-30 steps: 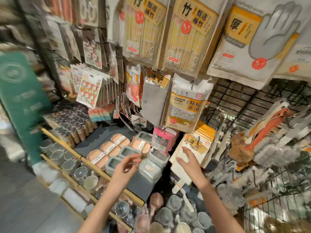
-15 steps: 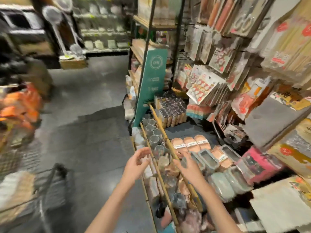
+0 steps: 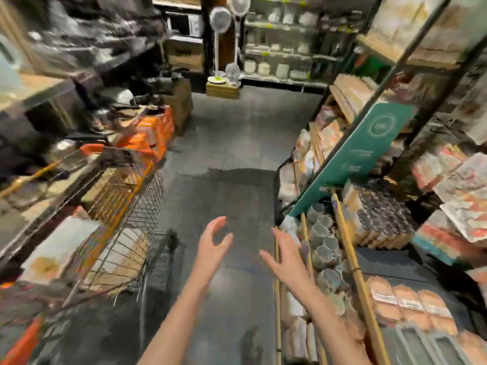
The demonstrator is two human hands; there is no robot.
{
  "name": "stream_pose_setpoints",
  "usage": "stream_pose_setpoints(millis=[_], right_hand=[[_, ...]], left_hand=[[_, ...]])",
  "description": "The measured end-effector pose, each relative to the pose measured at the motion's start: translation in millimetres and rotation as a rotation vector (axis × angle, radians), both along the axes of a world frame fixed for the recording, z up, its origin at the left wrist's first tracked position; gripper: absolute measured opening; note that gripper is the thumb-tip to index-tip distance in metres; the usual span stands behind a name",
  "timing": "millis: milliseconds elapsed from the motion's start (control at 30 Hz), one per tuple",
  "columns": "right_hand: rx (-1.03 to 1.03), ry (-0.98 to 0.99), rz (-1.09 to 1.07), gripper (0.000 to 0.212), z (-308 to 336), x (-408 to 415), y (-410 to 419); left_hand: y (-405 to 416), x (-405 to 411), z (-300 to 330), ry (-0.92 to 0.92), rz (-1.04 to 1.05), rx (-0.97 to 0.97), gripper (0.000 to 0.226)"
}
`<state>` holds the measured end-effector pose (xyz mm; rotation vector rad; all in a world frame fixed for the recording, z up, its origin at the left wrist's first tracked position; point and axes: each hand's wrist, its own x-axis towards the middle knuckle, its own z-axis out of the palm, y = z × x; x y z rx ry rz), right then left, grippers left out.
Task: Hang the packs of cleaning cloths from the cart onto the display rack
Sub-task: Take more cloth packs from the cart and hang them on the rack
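Two bare forearms reached up from the bottom edge toward the middle of the frame; the left hand (image 3: 214, 245) was held with its fingers spread and gently curved, thumb apart, holding nothing; the right hand (image 3: 286, 255) lay flatter, fingers straight and fanned, likewise empty, its fingertips just beside the wooden rail of the display rack (image 3: 355, 270) at the lower right; both hovered over the dark, mottled floor (image 3: 232, 143). The cart (image 3: 126, 206), a wire-mesh basket with orange trim, stood at the left of the frame, well apart from the left hand; pale flat packs (image 3: 60, 248) showed inside it, too blurred to say whether they were the cleaning cloths. The rack carried rows of round glass jars (image 3: 322, 241), dark-lidded tins and tan oval pads with white bands; a slanted green sign (image 3: 369, 151) leaned along its black metal upright.
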<state>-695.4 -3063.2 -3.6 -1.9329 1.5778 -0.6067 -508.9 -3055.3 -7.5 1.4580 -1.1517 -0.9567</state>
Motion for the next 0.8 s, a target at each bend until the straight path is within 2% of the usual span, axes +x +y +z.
stream_pose_setpoints(millis=[400, 700, 800], right_hand=[[0.000, -0.024, 0.277, 0.074, -1.3, 192.5, -140.3], [0.171, -0.016, 0.554, 0.070, -32.3, 324.1, -239.2], [0.184, 0.031, 0.718, 0.074, -42.2, 365.7, -279.2]], left_hand=[[-88.8, 188.9, -5.3, 0.030, 0.381, 0.031, 0.047], [-133.4, 287.6, -45.6, 0.027, 0.695, 0.114, 0.046], [-155.3, 309.6, -55.5, 0.074, 0.814, 0.171, 0.046]])
